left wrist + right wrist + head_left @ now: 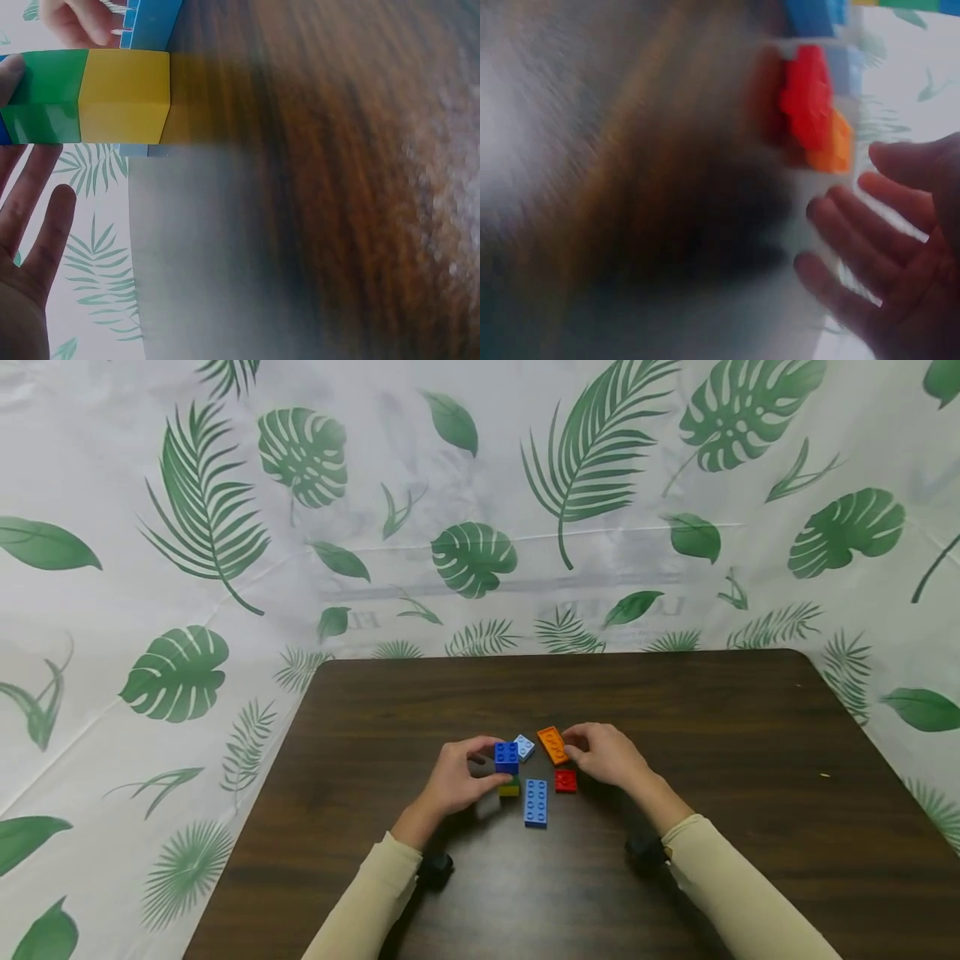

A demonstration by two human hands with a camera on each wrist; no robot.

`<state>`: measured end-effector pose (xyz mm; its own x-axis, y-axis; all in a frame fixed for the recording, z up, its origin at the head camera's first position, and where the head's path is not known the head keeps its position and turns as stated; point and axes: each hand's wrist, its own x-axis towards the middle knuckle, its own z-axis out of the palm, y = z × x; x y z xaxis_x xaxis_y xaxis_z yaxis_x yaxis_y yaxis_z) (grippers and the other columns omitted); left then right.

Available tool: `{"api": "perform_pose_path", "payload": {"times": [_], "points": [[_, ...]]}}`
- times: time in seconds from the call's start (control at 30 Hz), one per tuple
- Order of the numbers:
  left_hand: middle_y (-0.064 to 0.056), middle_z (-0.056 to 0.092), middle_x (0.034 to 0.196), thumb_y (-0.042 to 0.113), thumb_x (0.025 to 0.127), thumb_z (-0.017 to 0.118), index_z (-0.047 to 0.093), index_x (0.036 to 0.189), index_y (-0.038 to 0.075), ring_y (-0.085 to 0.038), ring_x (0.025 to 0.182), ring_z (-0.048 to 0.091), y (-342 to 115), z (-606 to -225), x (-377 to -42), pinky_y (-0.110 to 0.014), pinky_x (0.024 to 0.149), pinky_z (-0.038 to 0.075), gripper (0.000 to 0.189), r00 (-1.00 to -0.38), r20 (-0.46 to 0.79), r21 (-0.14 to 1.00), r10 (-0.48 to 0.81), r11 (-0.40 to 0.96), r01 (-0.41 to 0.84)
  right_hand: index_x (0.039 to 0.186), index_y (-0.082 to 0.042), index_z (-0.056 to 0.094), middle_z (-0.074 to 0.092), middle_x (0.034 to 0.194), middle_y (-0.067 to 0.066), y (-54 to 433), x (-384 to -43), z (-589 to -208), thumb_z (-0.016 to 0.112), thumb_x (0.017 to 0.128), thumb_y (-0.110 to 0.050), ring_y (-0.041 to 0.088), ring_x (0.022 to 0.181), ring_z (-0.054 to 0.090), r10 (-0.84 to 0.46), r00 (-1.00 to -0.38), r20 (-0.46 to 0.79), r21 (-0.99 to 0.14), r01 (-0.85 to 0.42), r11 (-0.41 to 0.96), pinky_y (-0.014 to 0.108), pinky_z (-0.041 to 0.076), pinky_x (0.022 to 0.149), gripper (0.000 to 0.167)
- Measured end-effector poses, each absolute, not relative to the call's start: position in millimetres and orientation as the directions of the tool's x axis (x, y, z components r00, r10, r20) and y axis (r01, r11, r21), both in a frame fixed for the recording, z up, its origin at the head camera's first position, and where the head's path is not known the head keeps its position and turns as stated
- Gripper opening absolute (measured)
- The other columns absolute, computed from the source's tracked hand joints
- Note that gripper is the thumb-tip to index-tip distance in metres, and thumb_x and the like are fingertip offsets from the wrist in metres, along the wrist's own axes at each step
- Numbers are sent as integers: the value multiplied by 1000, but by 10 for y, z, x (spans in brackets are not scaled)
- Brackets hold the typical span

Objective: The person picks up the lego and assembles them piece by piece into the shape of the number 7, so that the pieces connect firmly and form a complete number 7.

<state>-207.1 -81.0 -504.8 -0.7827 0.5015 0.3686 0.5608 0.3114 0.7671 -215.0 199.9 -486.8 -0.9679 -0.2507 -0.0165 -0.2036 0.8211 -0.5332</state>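
Pinching a small upright column from its two sides, the left hand (pixel 459 774) has its thumb and fingers clamped on the stack near the dark blue brick (pixel 506 758) on top, with the green brick (pixel 49 94) beneath it and the yellow brick (pixel 124 97) lowest, apparently standing on the tabletop (pixel 712 718). That two-sided hold probably keeps so narrow a column from tipping. The right hand (pixel 606 753) has its fingers apart, just beside the orange brick (pixel 553 746), with none seen curled around it; whether a fingertip touches it I cannot tell. The red brick (pixel 566 781), long blue brick (pixel 536 803) and pale blue brick (pixel 524 747) lie loose between the hands, presumably grouped there to be within easy reach of both.
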Motion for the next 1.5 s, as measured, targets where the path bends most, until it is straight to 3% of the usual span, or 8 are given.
{"api": "perform_pose_path", "payload": {"times": [0.13, 0.27, 0.4, 0.73, 0.97, 1.13, 1.3, 1.5], "points": [[-4, 70, 110, 19, 80, 83, 67, 116, 9, -16, 94, 66, -791, -5050, -2073, -45, 80, 56, 41, -786, 364, 773, 501, 308, 554, 118, -6, 70, 68, 99, 6, 1943, -2158, -4967, 68, 92, -37, 21, 82, 61, -185, -982, -44, -479, -141, 866, 43, 52, 72, 41], [-2, 70, 110, 20, 80, 83, 67, 116, 10, -15, 94, 65, -776, -5059, -2078, -43, 80, 56, 41, -795, 353, 776, 494, 321, 544, 108, -8, 74, 65, 98, 8, 1892, -2176, -4985, 70, 88, -47, 23, 80, 58, -130, -989, -75, -441, -84, 893, 41, 51, 67, 44], [-1, 70, 111, 21, 81, 82, 67, 117, 11, -15, 95, 65, -761, -5055, -2084, -42, 81, 56, 40, -797, 342, 778, 498, 325, 537, 98, -12, 74, 63, 94, 5, 1869, -2188, -4976, 71, 86, -46, 22, 75, 55, -84, -990, -113, -425, -28, 905, 37, 47, 61, 36], [-1, 70, 110, 20, 81, 83, 67, 117, 11, -15, 95, 65, -750, -5039, -2093, -42, 82, 55, 40, -798, 338, 781, 500, 325, 534, 92, -12, 69, 61, 79, 2, 1849, -2193, -4958, 67, 92, -32, 20, 68, 54, -55, -967, -247, -514, 82, 854, 33, 41, 58, 20], [0, 70, 109, 20, 81, 83, 67, 117, 11, -14, 95, 64, -750, -5039, -2080, -43, 81, 55, 40, -803, 328, 790, 498, 321, 523, 100, -12, 70, 62, 84, 3, 1824, -2193, -4941, 69, 89, -43, 21, 71, 54, -32, -973, -229, -482, 85, 872, 35, 42, 59, 33], [-2, 70, 109, 19, 81, 83, 67, 117, 11, -17, 96, 65, -774, -5044, -2073, -42, 81, 56, 40, -803, 334, 793, 494, 314, 523, 91, -15, 69, 60, 78, 2, 1793, -2189, -4940, 72, 86, -46, 21, 67, 53, -28, -972, -232, -456, 83, 886, 34, 39, 57, 31], [0, 70, 109, 20, 81, 83, 67, 117, 12, -15, 96, 64, -798, -5059, -2080, -40, 80, 56, 40, -805, 330, 789, 492, 324, 522, 96, -11, 68, 62, 80, 3, 1823, -2203, -4968, 73, 87, -38, 21, 67, 54, -25, -979, -201, -533, 88, 842, 34, 40, 58, 29], [-2, 70, 110, 20, 81, 82, 67, 118, 11, -18, 96, 65, -819, -5061, -2083, -40, 81, 55, 40, -807, 325, 794, 493, 321, 516, 104, -2, 60, 70, 87, 11, 1835, -2232, -4879, 71, 92, -27, 18, 64, 67, -58, -981, -187, -776, 111, 621, 31, 53, 56, 30]]}}
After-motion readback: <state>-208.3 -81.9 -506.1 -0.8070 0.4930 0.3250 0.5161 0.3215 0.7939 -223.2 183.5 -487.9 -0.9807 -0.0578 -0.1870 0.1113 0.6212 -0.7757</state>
